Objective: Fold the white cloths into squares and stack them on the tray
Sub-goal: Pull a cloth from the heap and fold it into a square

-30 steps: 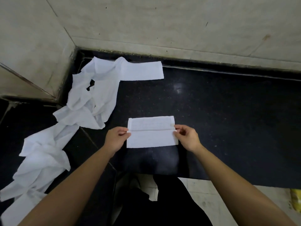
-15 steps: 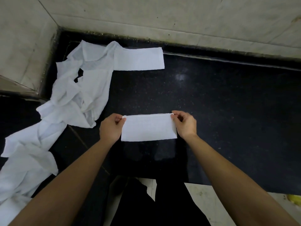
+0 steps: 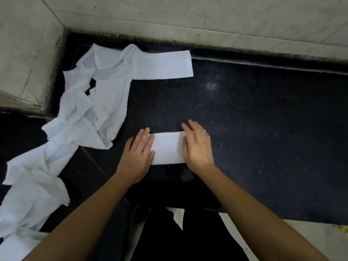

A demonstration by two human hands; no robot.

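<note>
Left hand (image 3: 138, 157) and right hand (image 3: 196, 147) flat on a folded cloth (image 3: 167, 149)

Both hands lie palm down with the fingers straight and slightly apart, gripping nothing. The left hand covers the left end of the folded cloth, its fingers pointing away from the person. The right hand covers the right end and looks a little blurred. Between the two hands a bare white patch of the cloth shows. The cloth is a short flat rectangle lying on the black speckled counter (image 3: 263, 129), close to the counter's near edge.

Farther back, near the wall (image 3: 188, 16), a second cloth (image 3: 162, 66) lies flat as a long folded strip, well apart from the hands. Its left end touches a heap of crumpled white cloths (image 3: 90, 110). That heap trails from the back corner along the left side of the counter and runs on towards the lower left edge of the view. Both bare forearms reach in from the bottom, and the person's dark clothing (image 3: 178, 238) shows between them
</note>
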